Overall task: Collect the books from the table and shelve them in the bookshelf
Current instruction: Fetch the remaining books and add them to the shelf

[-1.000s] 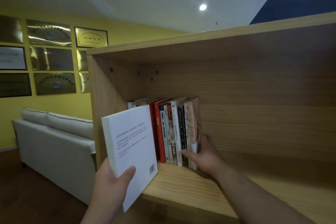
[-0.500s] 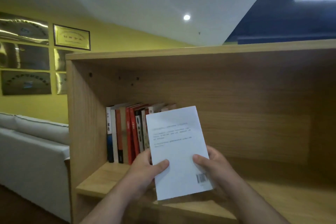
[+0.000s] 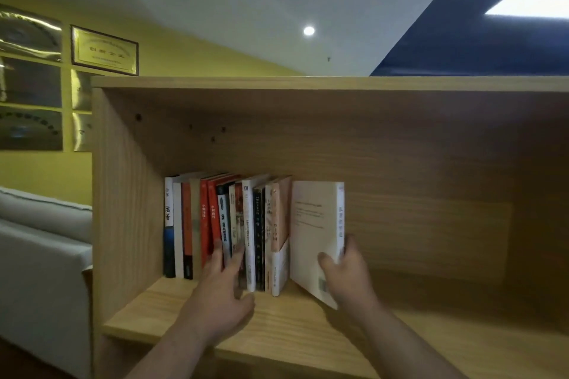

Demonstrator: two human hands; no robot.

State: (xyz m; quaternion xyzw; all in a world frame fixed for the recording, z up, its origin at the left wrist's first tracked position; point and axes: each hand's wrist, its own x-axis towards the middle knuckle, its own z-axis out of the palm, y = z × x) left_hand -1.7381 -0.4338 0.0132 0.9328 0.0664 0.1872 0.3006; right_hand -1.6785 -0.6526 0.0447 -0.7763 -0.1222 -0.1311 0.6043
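A wooden bookshelf (image 3: pixel 431 332) fills the view, with a row of several upright books (image 3: pixel 215 224) at the left end of its board. A white book (image 3: pixel 314 224) stands on the board at the right end of that row, tilted with its top toward the row. My right hand (image 3: pixel 348 277) grips its lower spine edge. My left hand (image 3: pixel 221 295) rests with spread fingers against the spines of the middle books and holds nothing.
The shelf board to the right of the white book is bare wood. A pale sofa (image 3: pixel 40 255) stands left of the bookshelf. Framed plaques (image 3: pixel 104 51) hang on the yellow wall behind it.
The white book went from my left hand, through both hands, to my right hand and now stands on the shelf beside the row. My left hand moved onto the row's spines.
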